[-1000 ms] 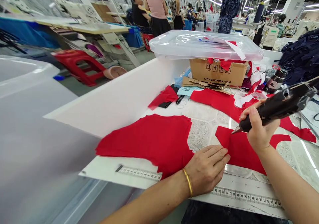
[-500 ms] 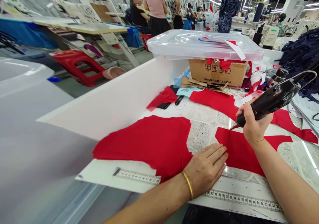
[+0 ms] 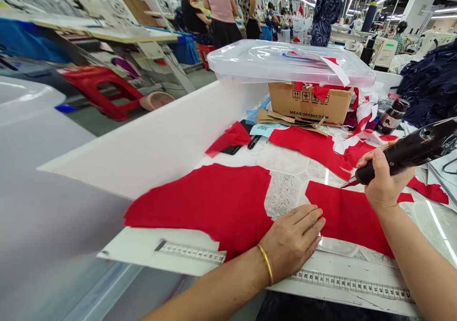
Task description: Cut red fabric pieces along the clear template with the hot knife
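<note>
My left hand (image 3: 294,237) lies flat, fingers stretched out together, across the gap between two red cloth pieces. Its fingertips press on the left edge of the right-hand red cloth piece (image 3: 346,216). To its left a larger red cloth piece (image 3: 203,199) is spread out. My right hand (image 3: 387,180) is wrapped round a black hand-held power tool (image 3: 410,152), which is tilted with its narrow pointed metal tip down at the upper edge of the right-hand piece. Whether the tip touches the cloth I cannot tell. My right forearm hides part of that piece.
A tape measure (image 3: 350,285) runs along the table's front edge. Behind the cloth are a cardboard box (image 3: 310,104) under a clear plastic lid (image 3: 285,61), red scraps (image 3: 307,145) and a dark bottle (image 3: 392,116). A white panel (image 3: 143,142) stands along the left. People are farther back.
My right hand has moved the tool to the right, its tip travelling along the upper edge of the red piece. My left hand has stayed in place on the cloth.
</note>
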Demonstrator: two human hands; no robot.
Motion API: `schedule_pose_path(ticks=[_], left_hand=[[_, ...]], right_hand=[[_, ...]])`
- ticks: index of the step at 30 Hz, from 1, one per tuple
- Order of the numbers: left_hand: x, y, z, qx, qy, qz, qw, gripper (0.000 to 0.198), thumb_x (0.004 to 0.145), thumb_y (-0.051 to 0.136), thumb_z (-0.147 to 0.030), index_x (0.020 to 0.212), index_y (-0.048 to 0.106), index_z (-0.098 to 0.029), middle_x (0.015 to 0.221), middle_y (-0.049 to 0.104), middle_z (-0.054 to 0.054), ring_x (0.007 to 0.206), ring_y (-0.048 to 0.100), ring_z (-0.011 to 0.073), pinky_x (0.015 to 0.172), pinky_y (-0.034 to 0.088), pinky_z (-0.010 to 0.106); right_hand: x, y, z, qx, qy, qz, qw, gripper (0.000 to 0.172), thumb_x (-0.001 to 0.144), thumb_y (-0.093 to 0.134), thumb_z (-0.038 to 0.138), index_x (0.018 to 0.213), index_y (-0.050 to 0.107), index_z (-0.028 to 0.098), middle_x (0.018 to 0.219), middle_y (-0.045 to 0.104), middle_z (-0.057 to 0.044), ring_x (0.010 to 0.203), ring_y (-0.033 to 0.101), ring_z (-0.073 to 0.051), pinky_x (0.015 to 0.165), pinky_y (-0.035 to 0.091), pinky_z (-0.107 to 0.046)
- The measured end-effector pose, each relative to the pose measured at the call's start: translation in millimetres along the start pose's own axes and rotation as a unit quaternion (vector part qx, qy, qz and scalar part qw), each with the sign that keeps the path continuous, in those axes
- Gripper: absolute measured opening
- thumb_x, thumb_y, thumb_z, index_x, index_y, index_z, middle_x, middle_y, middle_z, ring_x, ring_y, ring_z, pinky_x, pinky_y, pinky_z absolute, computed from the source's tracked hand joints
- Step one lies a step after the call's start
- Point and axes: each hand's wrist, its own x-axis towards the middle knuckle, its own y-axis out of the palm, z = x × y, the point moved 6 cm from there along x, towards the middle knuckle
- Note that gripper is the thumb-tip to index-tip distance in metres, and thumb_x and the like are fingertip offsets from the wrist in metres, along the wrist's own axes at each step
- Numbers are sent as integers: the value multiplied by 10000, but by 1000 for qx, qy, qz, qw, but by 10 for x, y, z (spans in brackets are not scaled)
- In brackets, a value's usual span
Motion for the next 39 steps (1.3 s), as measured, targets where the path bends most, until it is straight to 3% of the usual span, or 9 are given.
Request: schedule_pose_path(ticks=[5, 12, 17, 26, 31, 39], left_hand=[[0, 13, 7, -6, -5, 4, 1000, 229, 989, 539, -150, 1140, 694, -77, 1126, 743, 156, 1096, 700, 254, 989, 615, 404], [-48, 62, 24, -13, -8, -46, 999, 292, 1022, 463, -203, 1142, 703, -88, 1126, 737, 166, 1100, 693, 271, 967, 623, 429], [-1, 4, 8, -14, -1, 3, 1000, 264, 1013, 504, -184, 1145, 709, -81, 1138, 741, 165, 1101, 700, 271, 977, 623, 414], [6, -29, 16, -16, 4, 1, 1000, 231, 996, 550, -175, 1132, 721, -98, 1111, 750, 146, 1077, 709, 262, 982, 619, 407], [3, -38, 4, -8, 16, 0, 1000, 245, 1013, 526, -183, 1131, 721, -94, 1122, 748, 143, 1097, 700, 254, 996, 607, 389], [-85, 88, 26, -17, 8, -51, 999, 269, 1007, 486, -181, 1138, 713, -120, 1080, 753, 134, 1082, 697, 259, 994, 602, 416]], right_hand=[[-41, -7, -19, -23, -1, -1, 1000, 313, 802, 742, 439, 741, 520, 227, 569, 567, 73, 450, 561, -114, 490, 518, -297], [23, -142, 22, -9, -17, -19, 1000, 309, 786, 764, 377, 854, 492, 248, 592, 589, 105, 436, 573, -111, 475, 501, -275], [75, -325, 66, -30, -27, -32, 999, 280, 803, 755, 364, 859, 511, 238, 569, 590, 102, 430, 577, -118, 469, 495, -275], [62, -363, 59, -45, -23, -30, 998, 274, 804, 734, 390, 798, 504, 243, 559, 595, 93, 441, 577, -118, 475, 511, -288], [163, -545, 113, -50, -36, -58, 996, 381, 751, 793, 455, 835, 486, 245, 570, 578, 116, 404, 588, -126, 444, 512, -291], [175, -700, 37, -62, -26, -70, 995, 415, 757, 797, 504, 820, 486, 236, 570, 578, 106, 427, 589, -121, 456, 508, -290]])
